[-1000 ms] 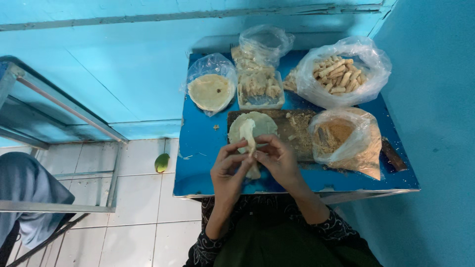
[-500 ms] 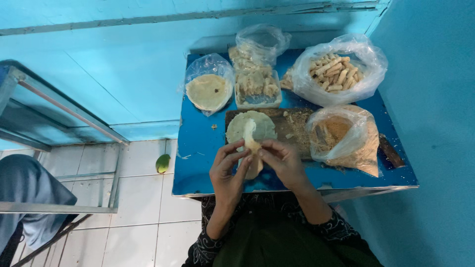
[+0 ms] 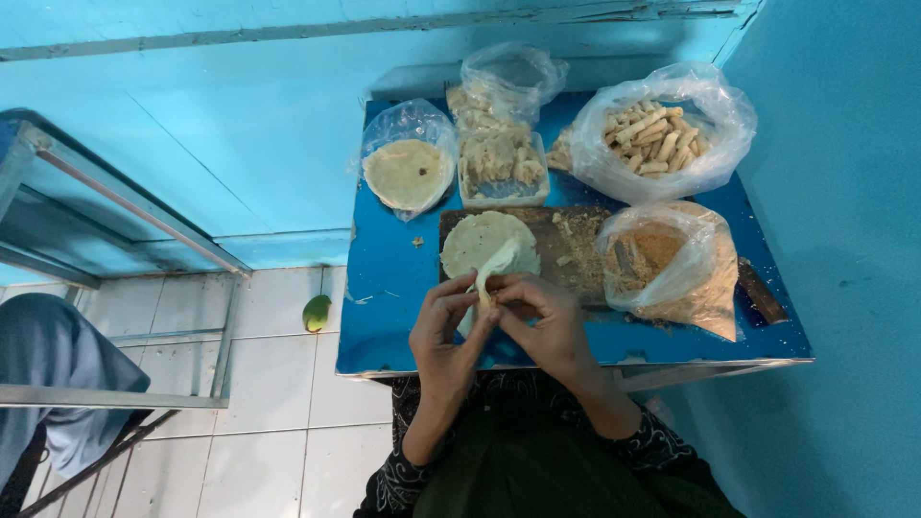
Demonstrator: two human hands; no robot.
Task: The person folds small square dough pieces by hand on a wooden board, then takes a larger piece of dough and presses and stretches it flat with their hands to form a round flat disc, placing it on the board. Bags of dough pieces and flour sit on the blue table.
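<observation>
Pale wrapper (image 3: 491,264) pinched between left hand (image 3: 446,331), right hand (image 3: 549,321) fingertips

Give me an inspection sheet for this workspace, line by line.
Surface: blue table, crumbs; dark wooden board on it.
Job's things: round pale wrapper on board, near edge lifted.
Clutter: bag of flat rounds; tub of pale pieces; bag of rolled sticks; bag of brown crumbs.
Hands: left hand and right hand pinch the wrapper's edge.
Cables: nothing seen.
Surroundings: blue walls, white tiled floor, green fruit, metal frame.
</observation>
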